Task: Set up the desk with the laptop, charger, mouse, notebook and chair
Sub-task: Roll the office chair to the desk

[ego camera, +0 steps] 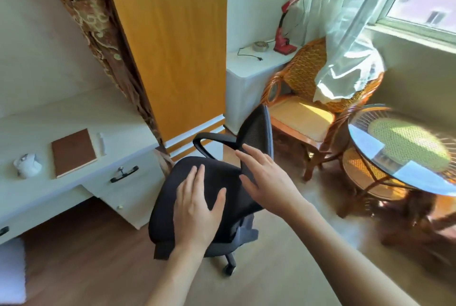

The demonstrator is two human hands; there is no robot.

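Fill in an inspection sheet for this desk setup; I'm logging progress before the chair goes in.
Surface: white desk, mostly bare.
Job's things: brown notebook flat on desk; white mouse to its left; black office chair beside desk, not tucked in; laptop, charger: nothing seen.
Clutter: nothing seen on the desk.
Grippers: left hand and right hand open, over the chair.
Cables: black cord on white cabinet.
Surroundings: red lamp, wicker chair, glass table, curtain.
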